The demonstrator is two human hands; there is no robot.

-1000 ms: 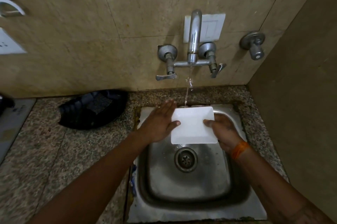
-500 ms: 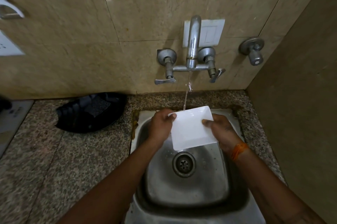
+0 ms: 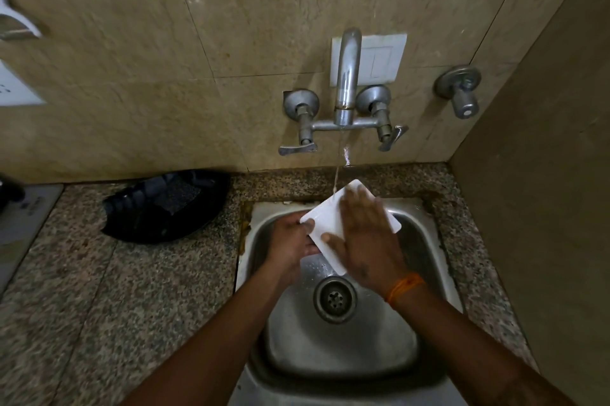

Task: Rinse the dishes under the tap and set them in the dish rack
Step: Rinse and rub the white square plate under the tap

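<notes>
A white square plate [image 3: 325, 219] is held over the steel sink [image 3: 425, 333] under a thin stream of water from the tap [image 3: 346, 75]. My left hand [image 3: 290, 242] grips the plate's left edge from below, thumb on top. My right hand [image 3: 363, 240] lies flat on the plate's upper face with fingers straight, covering much of it. The water lands near the plate's far corner.
A black dish rack [image 3: 165, 207] sits on the granite counter [image 3: 115, 306] left of the sink. A second valve [image 3: 460, 91] is on the wall at right. A side wall closes the right. The sink drain [image 3: 335, 299] lies below the plate.
My right hand moved from gripping the plate's right edge onto its top face, laid flat. The plate turned so a corner points toward the tap. My left hand stays on its left edge.
</notes>
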